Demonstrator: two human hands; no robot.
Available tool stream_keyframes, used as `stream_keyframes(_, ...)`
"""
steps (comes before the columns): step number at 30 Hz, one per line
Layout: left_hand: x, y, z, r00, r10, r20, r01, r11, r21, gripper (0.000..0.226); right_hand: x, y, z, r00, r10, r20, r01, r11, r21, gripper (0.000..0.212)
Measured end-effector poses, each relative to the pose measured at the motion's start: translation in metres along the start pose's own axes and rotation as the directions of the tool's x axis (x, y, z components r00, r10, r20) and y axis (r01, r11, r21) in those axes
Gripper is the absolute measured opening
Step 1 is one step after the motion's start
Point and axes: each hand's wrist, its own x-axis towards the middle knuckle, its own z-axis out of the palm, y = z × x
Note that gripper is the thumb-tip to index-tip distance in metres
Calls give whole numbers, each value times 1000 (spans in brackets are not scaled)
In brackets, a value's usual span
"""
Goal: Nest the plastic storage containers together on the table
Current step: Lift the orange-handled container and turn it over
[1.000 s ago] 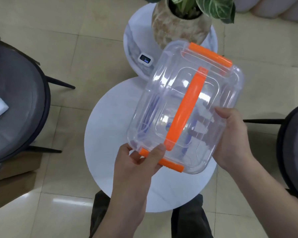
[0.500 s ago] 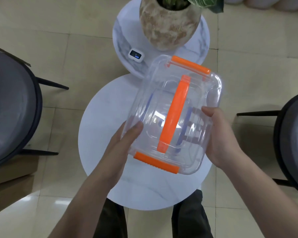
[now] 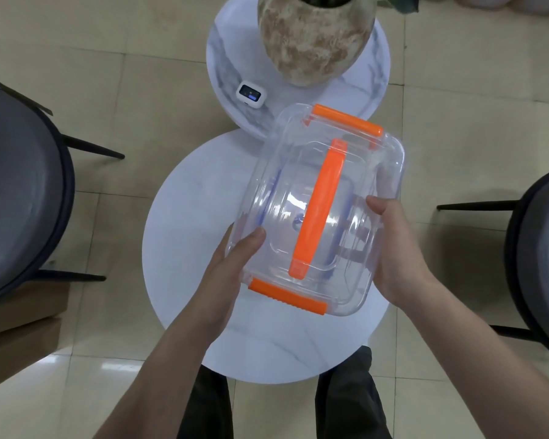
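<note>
A clear plastic storage container [image 3: 355,185] with a lid, an orange carry handle [image 3: 320,207] and orange side latches [image 3: 286,296] is over the round white table [image 3: 187,236]. Blue-trimmed smaller containers show faintly inside it through the clear walls. My left hand [image 3: 225,274] grips its left side, thumb on the lid. My right hand [image 3: 396,251] grips its right side, thumb on the lid edge. Whether the container rests on the table or hovers just above it, I cannot tell.
A smaller marble-top table [image 3: 229,68] stands behind, bearing a mottled plant pot [image 3: 311,39] and a small white device with a screen [image 3: 251,95]. Dark grey chairs flank the table at the left [image 3: 19,191] and right [image 3: 542,258]. My legs show below the table edge.
The container has come down and toward me. My left hand shifted from the near orange latch to the container's left side. The right hand kept its grip.
</note>
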Motion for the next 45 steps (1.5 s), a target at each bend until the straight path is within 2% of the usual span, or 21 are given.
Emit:
stream_keyframes(1,0,-1,-1,1000,-3,9,3,1000,5,70,-1,2,0,1000,-19,12,19,1000,-3,57)
stream_keyframes(3,0,-1,-2,1000,-12,27,12,1000,27,67,-2,7,-1,999,-22,41,22,1000,2,35)
stream_keyframes(4,0,-2,-3,999,-25,31,24,999,40,69,-3,9,-2,998,-10,56,9,1000,21,33)
stream_keyframes(6,1,-2,-5,998,-48,37,45,997,68,71,-3,12,-3,998,27,63,-29,999,24,44)
stream_keyframes(8,1,0,-6,997,-62,41,58,994,95,69,-3,13,-4,998,54,45,-55,998,21,45)
stream_keyframes(16,-2,6,-6,994,-100,36,93,983,157,80,-1,13,-1,999,50,-12,-50,999,23,21)
stream_keyframes(25,-5,9,-3,994,-107,34,100,982,158,92,-2,13,1,999,33,-7,-33,999,23,20)
stream_keyframes(30,-3,9,-4,994,-101,45,93,983,160,90,-2,14,0,1000,30,-10,-30,999,32,21)
stream_keyframes(33,-2,6,-5,995,-92,30,87,985,151,91,-2,13,-2,999,9,35,-10,999,30,24)
stream_keyframes(37,-1,3,-4,999,-40,10,38,993,116,87,-3,12,-8,997,-19,78,17,1000,21,17)
stream_keyframes(38,-1,3,-4,1000,-16,2,16,994,107,85,-4,12,-9,997,-23,79,22,1000,14,19)
stream_keyframes(41,-2,2,-6,998,53,-19,-52,995,82,86,-5,15,-17,997,-37,69,36,999,15,50)
stream_keyframes(43,-4,1,-12,995,77,-57,-75,996,41,88,-7,20,-26,999,-31,45,29,999,34,57)
stream_keyframes(45,-5,-4,-23,990,58,-126,-63,997,-39,82,-10,31,-36,1000,7,-12,-7,999,45,60)
